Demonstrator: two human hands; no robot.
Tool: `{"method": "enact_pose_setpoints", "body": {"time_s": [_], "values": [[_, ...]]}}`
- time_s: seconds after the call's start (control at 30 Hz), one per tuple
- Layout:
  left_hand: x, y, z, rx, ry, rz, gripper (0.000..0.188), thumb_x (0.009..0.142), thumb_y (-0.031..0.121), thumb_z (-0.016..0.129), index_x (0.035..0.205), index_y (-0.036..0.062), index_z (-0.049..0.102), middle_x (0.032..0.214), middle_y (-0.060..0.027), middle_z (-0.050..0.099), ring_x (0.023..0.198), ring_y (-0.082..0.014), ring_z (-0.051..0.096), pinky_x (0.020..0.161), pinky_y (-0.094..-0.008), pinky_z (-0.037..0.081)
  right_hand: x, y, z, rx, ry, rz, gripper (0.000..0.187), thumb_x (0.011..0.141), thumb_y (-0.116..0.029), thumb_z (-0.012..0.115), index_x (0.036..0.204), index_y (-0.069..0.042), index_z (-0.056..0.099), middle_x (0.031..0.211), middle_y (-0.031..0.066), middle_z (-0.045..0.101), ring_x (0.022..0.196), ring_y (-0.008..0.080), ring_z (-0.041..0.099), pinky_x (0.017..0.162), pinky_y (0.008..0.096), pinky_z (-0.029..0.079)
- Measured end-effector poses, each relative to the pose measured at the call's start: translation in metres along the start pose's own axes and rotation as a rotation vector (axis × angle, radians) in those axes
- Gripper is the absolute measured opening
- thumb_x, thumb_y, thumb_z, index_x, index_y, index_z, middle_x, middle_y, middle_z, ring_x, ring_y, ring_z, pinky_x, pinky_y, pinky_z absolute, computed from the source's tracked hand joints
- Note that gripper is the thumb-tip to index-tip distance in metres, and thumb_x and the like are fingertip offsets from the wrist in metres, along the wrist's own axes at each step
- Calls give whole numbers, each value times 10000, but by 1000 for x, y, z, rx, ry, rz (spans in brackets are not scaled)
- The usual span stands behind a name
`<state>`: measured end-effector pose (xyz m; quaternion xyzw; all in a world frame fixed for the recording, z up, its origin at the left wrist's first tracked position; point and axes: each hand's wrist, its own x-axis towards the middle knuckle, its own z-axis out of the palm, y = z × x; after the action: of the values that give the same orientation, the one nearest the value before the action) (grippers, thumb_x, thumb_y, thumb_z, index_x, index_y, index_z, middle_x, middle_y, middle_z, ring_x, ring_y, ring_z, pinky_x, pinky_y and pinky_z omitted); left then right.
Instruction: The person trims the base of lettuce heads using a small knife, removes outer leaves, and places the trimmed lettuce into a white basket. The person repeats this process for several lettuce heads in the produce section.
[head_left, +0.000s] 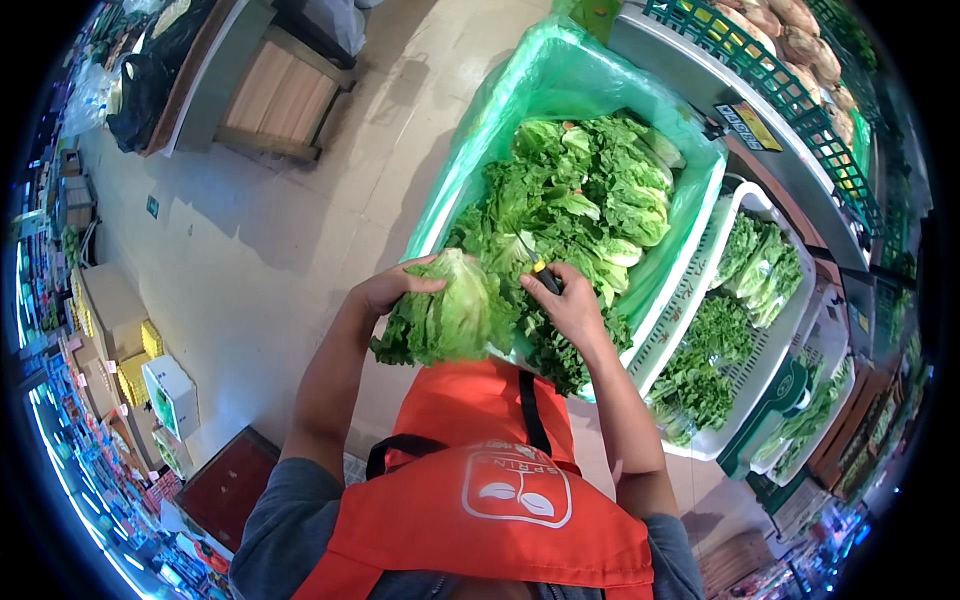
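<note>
Lettuce (458, 312) at the near end of a green-lined crate (610, 75), my left grip (396, 288) partly closed on its side. I see my right grip (573, 305) curled around a yellow-and-black-handled knife (543, 276).

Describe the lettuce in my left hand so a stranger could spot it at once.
Find the big crate lined with green plastic, heaped with greens. At its near left corner, beyond the red apron, the left hand grips one lettuce. Unlike the piled greens, it is held, its pale base pointing away from the apron.
</note>
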<state>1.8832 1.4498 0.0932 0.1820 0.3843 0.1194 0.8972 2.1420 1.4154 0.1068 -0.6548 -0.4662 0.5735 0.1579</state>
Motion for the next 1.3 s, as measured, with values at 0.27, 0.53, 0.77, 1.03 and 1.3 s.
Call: {"method": "enact_pose_setpoints", "body": {"time_s": [0.27,0.53,0.77,1.03,1.3], "values": [[10,-11,-9,-33,150,-81,578,779,168,633,1271,43,358,1101,-87,543,928,-170,576,797,-297,477,-21,-32,24,-14,-104,-87,422,671,-281,694,961,-15,540,683,28,497,607,109,447,561,245,383],[2,-2,8,-215,90,-135,435,806,164,584,1197,41,438,1075,-118,560,923,-201,589,791,-334,494,-23,-26,20,-57,29,-229,364,665,-247,670,899,3,548,677,91,533,620,176,519,587,297,416],[9,-14,-3,-142,116,-4,439,804,157,587,1199,43,434,1082,-108,552,929,-200,585,792,-333,491,-27,-30,24,-264,9,-170,203,687,-204,611,786,-36,555,760,173,590,711,346,578,635,402,456],[-9,-1,13,-164,155,10,550,799,165,587,1283,57,349,1118,-95,531,966,-184,560,813,-304,469,-29,-14,9,5,232,33,192,661,-136,614,804,-15,570,671,135,572,603,290,559,581,349,444],[-2,-4,5,43,188,1,580,804,218,600,1298,67,335,1099,-62,534,933,-132,553,783,-245,454,-23,-22,20,-89,71,-440,308,658,-76,655,939,-22,543,929,114,515,843,266,545,744,309,442]]}}
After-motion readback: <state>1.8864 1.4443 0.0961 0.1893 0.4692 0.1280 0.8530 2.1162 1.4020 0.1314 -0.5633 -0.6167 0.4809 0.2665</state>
